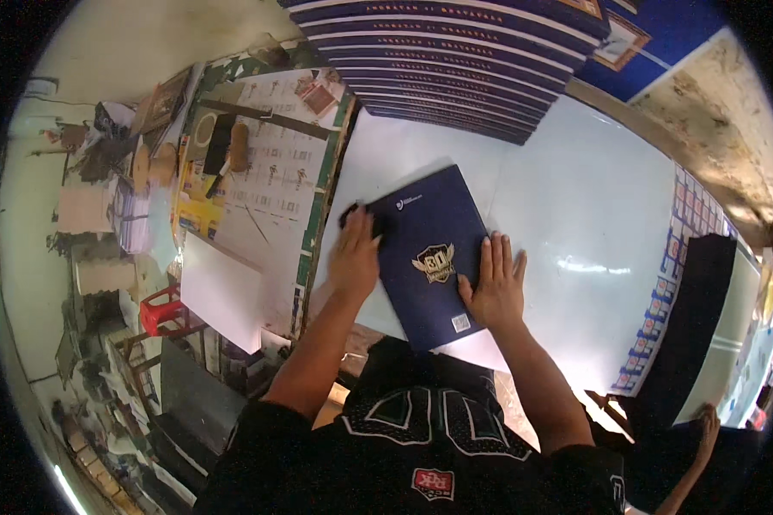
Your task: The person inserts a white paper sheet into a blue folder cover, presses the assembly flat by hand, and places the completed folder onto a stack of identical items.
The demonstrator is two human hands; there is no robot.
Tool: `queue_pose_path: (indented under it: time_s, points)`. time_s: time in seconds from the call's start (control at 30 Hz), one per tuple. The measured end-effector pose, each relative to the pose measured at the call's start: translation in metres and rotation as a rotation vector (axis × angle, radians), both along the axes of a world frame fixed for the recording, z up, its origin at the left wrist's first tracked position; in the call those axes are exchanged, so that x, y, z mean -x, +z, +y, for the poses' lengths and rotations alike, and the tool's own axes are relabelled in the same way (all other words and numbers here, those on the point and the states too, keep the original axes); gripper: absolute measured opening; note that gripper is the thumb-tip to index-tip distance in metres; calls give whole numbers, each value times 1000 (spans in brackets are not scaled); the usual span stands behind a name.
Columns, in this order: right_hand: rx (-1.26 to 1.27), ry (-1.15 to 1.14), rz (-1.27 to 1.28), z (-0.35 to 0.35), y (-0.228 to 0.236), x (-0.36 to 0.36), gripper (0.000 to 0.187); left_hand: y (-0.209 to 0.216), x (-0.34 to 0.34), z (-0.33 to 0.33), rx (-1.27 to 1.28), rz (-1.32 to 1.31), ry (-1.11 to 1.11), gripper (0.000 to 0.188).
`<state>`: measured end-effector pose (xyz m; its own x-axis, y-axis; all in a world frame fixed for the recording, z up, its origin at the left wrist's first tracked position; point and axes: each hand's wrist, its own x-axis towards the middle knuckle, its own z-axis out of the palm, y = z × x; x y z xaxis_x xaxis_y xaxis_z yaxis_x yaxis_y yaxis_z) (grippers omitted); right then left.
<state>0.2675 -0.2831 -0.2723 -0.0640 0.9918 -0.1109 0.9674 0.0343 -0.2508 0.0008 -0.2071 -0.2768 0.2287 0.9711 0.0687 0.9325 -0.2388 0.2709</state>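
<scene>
Dark blue book cover (429, 257) flat on white table (593, 215), gold emblem up. Left hand (355, 253) pressed on its left edge over a small black object (349, 214), fingers extended. Right hand (493, 287) open, palm flat on right edge. Stack of matching blue covers (455, 60) behind.

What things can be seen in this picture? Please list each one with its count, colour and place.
book cover: one, dark blue with a gold emblem, flat on the white table, under both hands.
white table: one, glossy white, centre.
stack of books: one stack, dark blue, far edge of the table.
printed sheet: one, pale with a green border, left of the table.
red stool: one, red, lower left.
left hand: one, flat on the cover's left edge, fingers on a small dark thing.
right hand: one, flat on the cover's right edge.
</scene>
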Motion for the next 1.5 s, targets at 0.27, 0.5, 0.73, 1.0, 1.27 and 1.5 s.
queue_pose_path:
  time_s: [0.27, 0.5, 0.73, 1.0, 1.27, 1.5]
  points:
    - [-81, -94, -14, -3, 15, 16, 62, 18, 63, -106, 80, -70, 54, 66]
    - [47, -212, 247, -12, 32, 102, 63, 39, 40, -139, 1228, -614, -191, 44]
    - [168, -153, 4, -22, 53, 163, 84, -25, 10, -159, 1905, -1338, 210, 38]
    - [-97, -85, -120, -27, 118, 130, 58, 40, -21, -134, 1773, -1204, -478, 46]
    - [-248, -382, 576, -48, 233, 67, 45, 4, 7, -59, 1228, -1706, 39, 54]
    - [-314, -455, 1213, -79, 248, 75, 45, 98, 44, -22, 847, -1880, -65, 34]
